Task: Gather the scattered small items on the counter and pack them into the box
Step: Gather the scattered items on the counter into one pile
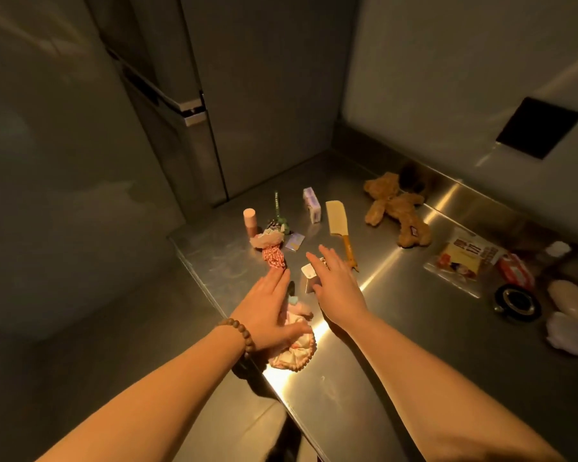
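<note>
Steel counter (414, 328), dimly lit, corner position beside a tall steel cabinet (247, 111); no box in view. Left hand (267, 311), beaded bracelet (241, 338) at the wrist: fingers extended and spread, palm down, resting on a pink ruffled scrunchie (294, 351) at the counter's near edge, not gripping it. Right hand (334, 281): fingers open and flat, hovering over or touching a small white-and-metallic item (309, 276), contact cannot be told. Beyond the left fingertips: a red-and-white patterned cloth piece (274, 256), touching a pale ruffled fabric item (266, 240). Behind these, a pink cylindrical tube (249, 221) standing upright, a dark green pen (277, 203) lying flat, and a small purple card (295, 242). Centre: a white-and-lilac packet (311, 205), with a cream comb (339, 225) with orange handle just beside it, the handle running past the right hand. Far right of these: a brown teddy bear (397, 208) lying against the back ledge. Right edge: a clear snack packet (464, 261), a red wrapper (516, 273), a black round lid-like object (518, 303), a pale oval item (571, 296), and crumpled white material (571, 335). A dark rectangular panel (539, 126) sits on the wall.
</note>
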The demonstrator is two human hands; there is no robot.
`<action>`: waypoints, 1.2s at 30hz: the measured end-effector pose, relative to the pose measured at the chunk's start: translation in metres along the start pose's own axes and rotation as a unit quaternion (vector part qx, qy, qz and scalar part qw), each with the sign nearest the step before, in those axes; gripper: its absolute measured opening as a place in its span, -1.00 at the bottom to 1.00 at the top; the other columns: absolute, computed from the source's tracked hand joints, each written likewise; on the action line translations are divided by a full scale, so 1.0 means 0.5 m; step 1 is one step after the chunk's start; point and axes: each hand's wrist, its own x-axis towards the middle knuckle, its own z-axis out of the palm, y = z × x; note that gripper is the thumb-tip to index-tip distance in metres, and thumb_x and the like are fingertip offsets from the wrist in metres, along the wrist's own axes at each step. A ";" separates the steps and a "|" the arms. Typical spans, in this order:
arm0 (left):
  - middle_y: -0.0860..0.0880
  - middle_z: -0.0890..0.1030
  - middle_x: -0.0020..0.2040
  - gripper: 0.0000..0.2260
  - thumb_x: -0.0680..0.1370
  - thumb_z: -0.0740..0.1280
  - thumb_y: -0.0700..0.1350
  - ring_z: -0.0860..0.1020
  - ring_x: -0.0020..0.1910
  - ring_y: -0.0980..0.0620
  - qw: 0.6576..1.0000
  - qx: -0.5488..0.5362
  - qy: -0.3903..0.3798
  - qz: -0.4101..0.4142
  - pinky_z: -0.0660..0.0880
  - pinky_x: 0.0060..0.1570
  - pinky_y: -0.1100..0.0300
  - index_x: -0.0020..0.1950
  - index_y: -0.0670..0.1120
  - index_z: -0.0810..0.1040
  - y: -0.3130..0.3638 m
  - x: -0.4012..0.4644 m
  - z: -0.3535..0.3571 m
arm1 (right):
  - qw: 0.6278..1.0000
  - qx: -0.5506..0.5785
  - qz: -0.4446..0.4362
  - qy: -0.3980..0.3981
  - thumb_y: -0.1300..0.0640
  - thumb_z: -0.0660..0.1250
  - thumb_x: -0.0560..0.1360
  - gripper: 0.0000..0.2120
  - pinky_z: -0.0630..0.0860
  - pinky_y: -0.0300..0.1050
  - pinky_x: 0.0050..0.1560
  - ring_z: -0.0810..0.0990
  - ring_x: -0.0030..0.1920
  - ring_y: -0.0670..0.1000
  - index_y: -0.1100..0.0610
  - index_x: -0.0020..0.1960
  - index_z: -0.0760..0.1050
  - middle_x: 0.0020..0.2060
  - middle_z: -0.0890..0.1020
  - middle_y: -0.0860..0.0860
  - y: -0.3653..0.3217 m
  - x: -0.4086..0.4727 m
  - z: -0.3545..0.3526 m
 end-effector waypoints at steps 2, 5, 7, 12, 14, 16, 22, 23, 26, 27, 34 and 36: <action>-0.02 0.00 0.54 -0.03 0.31 0.17 0.48 0.03 0.49 0.00 0.999 -0.018 -0.041 0.015 -0.04 0.40 0.19 0.53 0.01 -0.11 0.001 -0.011 0.013 | 1.000 0.019 0.004 -0.004 0.23 0.27 0.51 -0.51 0.40 0.01 0.24 0.33 0.35 0.11 -0.02 0.41 0.30 0.40 0.31 0.04 0.007 0.005 -0.002; -0.04 0.35 0.36 -0.30 0.41 0.34 0.24 0.32 0.31 -0.01 0.998 -0.033 -0.034 0.034 0.25 0.30 0.19 0.44 -0.01 0.19 0.010 -0.008 0.018 | 0.999 0.031 0.005 -0.014 0.19 0.32 0.49 -0.61 0.49 0.04 0.06 0.43 0.19 0.12 0.01 0.30 0.38 0.25 0.40 0.05 0.018 0.006 -0.011; -0.04 0.42 0.21 -0.52 0.48 0.33 0.09 0.39 0.18 0.00 0.999 -0.020 -0.014 0.042 0.34 0.19 0.20 0.34 -0.01 0.32 0.021 0.008 0.015 | 1.000 0.017 0.009 -0.010 0.17 0.32 0.50 -0.65 0.51 0.06 0.03 0.46 0.15 0.13 0.01 0.26 0.38 0.19 0.42 0.06 0.027 0.007 -0.019; -0.04 0.45 0.15 -0.70 0.51 0.31 -0.03 0.41 0.08 0.03 0.997 -0.036 0.022 0.061 0.38 0.11 0.23 0.22 -0.02 0.42 0.068 0.084 0.009 | 0.995 0.048 0.070 0.059 0.15 0.32 0.53 -0.68 0.57 -0.05 -0.02 0.54 0.06 0.10 -0.06 0.21 0.33 0.17 0.41 -0.01 0.072 -0.014 -0.043; -0.02 0.45 0.11 -0.73 0.51 0.31 0.01 0.40 0.04 0.07 0.995 -0.054 0.040 0.078 0.37 0.09 0.24 0.18 0.00 0.42 0.105 0.125 0.002 | 0.990 0.062 0.100 0.083 0.11 0.32 0.53 -0.68 0.56 -0.10 -0.04 0.55 0.06 0.06 -0.11 0.21 0.31 0.16 0.40 -0.05 0.107 -0.025 -0.063; -0.01 0.45 0.07 -0.76 0.52 0.29 0.02 0.41 0.01 0.06 0.989 -0.079 0.064 0.105 0.39 0.05 0.22 0.14 -0.01 0.43 0.153 0.171 -0.005 | 0.983 0.079 0.125 0.108 0.09 0.33 0.52 -0.66 0.55 -0.11 -0.03 0.53 0.08 0.04 -0.12 0.21 0.31 0.17 0.39 -0.06 0.153 -0.038 -0.095; 0.00 0.40 0.08 -0.71 0.51 0.28 0.03 0.37 0.00 0.10 0.979 -0.116 0.078 0.147 0.33 -0.02 0.25 0.17 -0.07 0.43 0.334 0.333 0.000 | 0.956 0.086 0.198 0.200 0.17 0.33 0.51 -0.61 0.49 -0.24 0.05 0.48 0.25 0.03 -0.07 0.29 0.37 0.27 0.43 -0.05 0.325 -0.136 -0.209; 0.00 0.39 0.08 -0.70 0.50 0.29 0.02 0.37 0.00 0.09 0.978 -0.128 0.077 0.145 0.32 -0.05 0.24 0.17 -0.07 0.43 0.365 0.362 0.001 | 0.950 0.090 0.209 0.212 0.18 0.32 0.52 -0.62 0.49 -0.18 0.13 0.46 0.30 0.04 -0.05 0.30 0.37 0.30 0.43 -0.03 0.350 -0.155 -0.226; -0.06 0.42 0.13 -0.71 0.51 0.29 -0.01 0.42 0.04 0.02 0.973 -0.178 0.076 0.128 0.38 -0.04 0.17 0.18 -0.09 0.43 0.454 0.446 0.007 | 0.930 0.104 0.247 0.252 0.19 0.29 0.53 -0.62 0.44 -0.12 0.22 0.42 0.34 0.00 -0.04 0.32 0.39 0.34 0.44 -0.02 0.413 -0.203 -0.268; -0.09 0.42 0.15 -0.71 0.52 0.29 -0.01 0.44 0.05 -0.02 0.972 -0.187 0.077 0.118 0.42 -0.01 0.13 0.19 -0.11 0.43 0.482 0.473 0.010 | 0.923 0.106 0.262 0.261 0.20 0.29 0.53 -0.61 0.46 -0.11 0.21 0.45 0.31 0.00 -0.03 0.32 0.39 0.32 0.46 -0.02 0.432 -0.215 -0.277; -0.19 0.39 0.28 -0.59 0.56 0.26 -0.01 0.43 0.20 -0.13 0.958 -0.274 0.058 0.061 0.35 0.16 0.12 0.34 -0.19 0.34 0.620 0.601 0.056 | 0.895 0.104 0.333 0.278 0.19 0.25 0.56 -0.69 0.31 -0.27 0.05 0.42 0.08 -0.12 0.06 0.30 0.43 0.28 0.45 0.01 0.547 -0.257 -0.294; -0.20 0.37 0.33 -0.52 0.55 0.28 -0.03 0.39 0.28 -0.14 0.965 -0.248 0.031 0.074 0.33 0.23 0.10 0.39 -0.19 0.28 0.628 0.610 0.088 | 0.891 0.108 0.343 0.278 0.20 0.24 0.56 -0.68 0.34 -0.21 0.11 0.46 0.17 0.01 0.10 0.31 0.42 0.29 0.44 0.06 0.565 -0.258 -0.300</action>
